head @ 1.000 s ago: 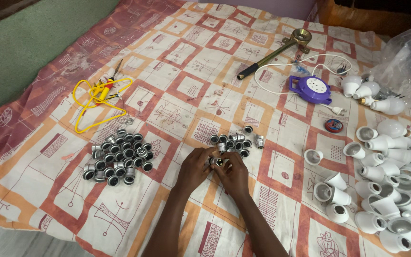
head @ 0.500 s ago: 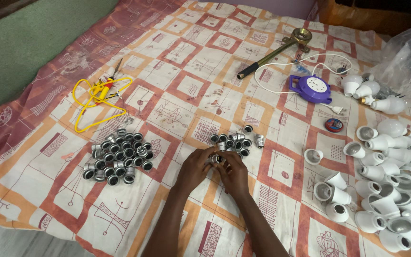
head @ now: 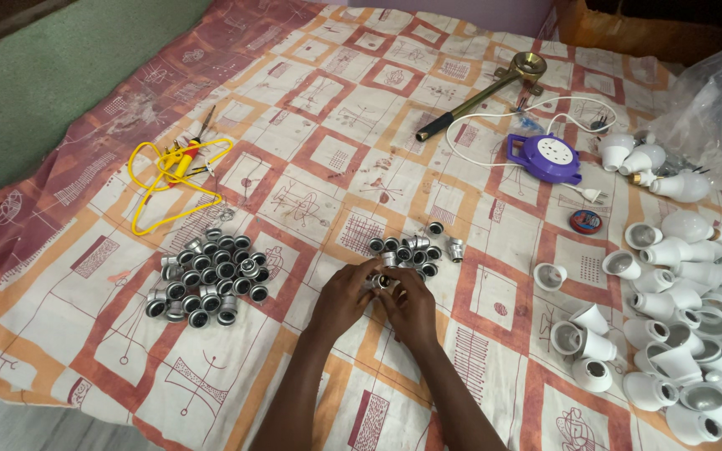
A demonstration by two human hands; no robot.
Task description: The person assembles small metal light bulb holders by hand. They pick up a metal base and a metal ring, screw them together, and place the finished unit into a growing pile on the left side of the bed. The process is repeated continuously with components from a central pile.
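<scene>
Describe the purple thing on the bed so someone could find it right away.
Start at the patterned sheet and look toward its far right, just left of the clear plastic bag. There lies a round purple extension box with a white cord looped beside it, the only purple item among white bulb shells.

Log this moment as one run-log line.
left hand: on metal cap | right hand: same | small cap pile: just beyond

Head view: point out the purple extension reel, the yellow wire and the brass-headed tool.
purple extension reel (head: 545, 157), head view, middle of its round socket face
yellow wire (head: 150, 179), head view, left side of the loop
brass-headed tool (head: 478, 93), head view, midway along the shaft
</scene>
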